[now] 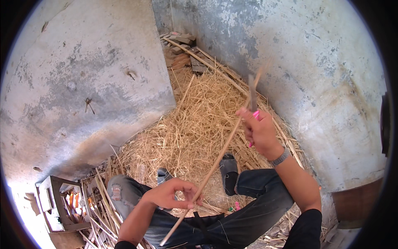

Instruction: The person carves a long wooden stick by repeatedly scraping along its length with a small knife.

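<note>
A long thin wooden stick (220,158) slants across in front of me, its near end low over my lap and its far end blurred near the right wall. My left hand (176,194) has its thumb and fingers closed round the lower part of the stick. In my right hand (262,132) is a knife (252,92) with a pink handle, its blade pointing up and away. The blade lies beside or against the stick's upper part; whether they touch, I cannot tell. My right fingertips are close to the stick.
Straw-like shavings (195,112) cover the floor ahead. Long strips (226,76) lean along the right wall (315,83); bricks (182,39) lie in the far corner. A wall (95,62) juts in at left. An open-sided frame (54,203) and a heap of sticks (103,207) stand nearby.
</note>
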`<control>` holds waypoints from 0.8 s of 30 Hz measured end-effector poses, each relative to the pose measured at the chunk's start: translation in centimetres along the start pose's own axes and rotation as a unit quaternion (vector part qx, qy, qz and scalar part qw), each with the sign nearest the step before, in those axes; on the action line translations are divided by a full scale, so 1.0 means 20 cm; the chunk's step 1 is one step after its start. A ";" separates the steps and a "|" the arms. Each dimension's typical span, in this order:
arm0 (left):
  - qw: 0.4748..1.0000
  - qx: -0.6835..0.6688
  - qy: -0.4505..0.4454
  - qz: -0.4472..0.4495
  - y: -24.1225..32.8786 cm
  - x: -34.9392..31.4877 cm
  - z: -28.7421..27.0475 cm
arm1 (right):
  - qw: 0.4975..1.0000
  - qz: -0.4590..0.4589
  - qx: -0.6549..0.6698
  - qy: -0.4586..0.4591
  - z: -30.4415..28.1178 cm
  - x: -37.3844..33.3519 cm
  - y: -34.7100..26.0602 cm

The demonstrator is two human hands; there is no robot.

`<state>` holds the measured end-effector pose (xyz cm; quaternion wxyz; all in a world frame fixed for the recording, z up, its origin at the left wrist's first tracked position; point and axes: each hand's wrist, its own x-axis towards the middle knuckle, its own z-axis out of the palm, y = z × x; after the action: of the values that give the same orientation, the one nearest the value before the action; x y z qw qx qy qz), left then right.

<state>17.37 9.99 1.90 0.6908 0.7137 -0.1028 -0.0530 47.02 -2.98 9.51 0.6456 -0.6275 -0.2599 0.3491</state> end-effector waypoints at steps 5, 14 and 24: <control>0.954 -0.237 0.155 -0.104 0.07 0.15 0.07 | 0.972 -0.029 -0.215 -0.092 0.20 -0.12 0.02; 0.905 -0.314 0.285 -0.027 -0.02 0.12 0.05 | 0.910 -0.211 -0.337 -0.116 0.18 -0.14 0.06; 0.925 -0.190 0.327 -0.045 -0.04 0.10 0.10 | 0.770 -0.113 -0.575 -0.252 0.28 -0.21 0.10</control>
<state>18.99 7.69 1.17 0.8055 0.5508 0.1732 0.1333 39.86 -2.80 8.38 0.1099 -0.7372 -0.6345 0.2047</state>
